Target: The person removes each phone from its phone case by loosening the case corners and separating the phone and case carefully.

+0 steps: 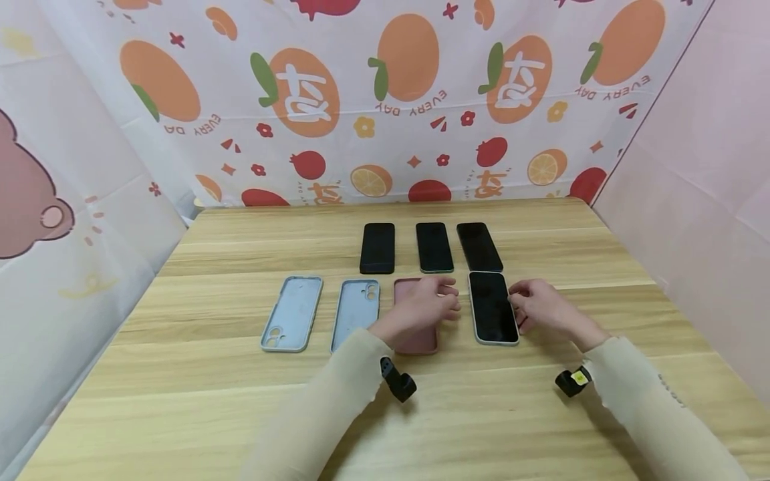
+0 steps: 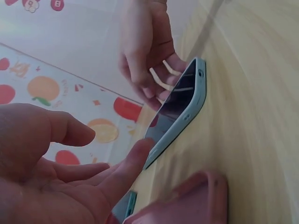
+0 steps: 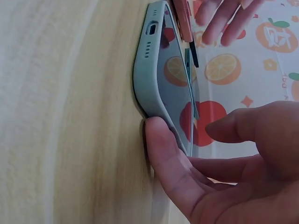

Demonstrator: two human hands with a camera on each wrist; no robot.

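Observation:
A black-screened phone in a pale blue-green case (image 1: pixel 493 308) lies face up on the table, right of centre. My right hand (image 1: pixel 541 308) is at its right edge; in the right wrist view a fingertip (image 3: pixel 159 130) touches the case's side, while the thumb stands away from it. My left hand (image 1: pixel 424 304) hovers over the pink phone case (image 1: pixel 415 342), hiding part of it. Its fingers (image 2: pixel 121 175) are loosely extended towards the phone and hold nothing. From the left wrist view I cannot tell whether a fingertip touches the phone.
Two light blue phone cases (image 1: pixel 293 312) lie open side up at the left. Behind, three dark phones (image 1: pixel 377 248) stand in a row, the right one (image 1: pixel 479 246) close to the cased phone's far end. A fruit-print curtain (image 1: pixel 361 147) borders the wooden table's (image 1: pixel 240 224) back.

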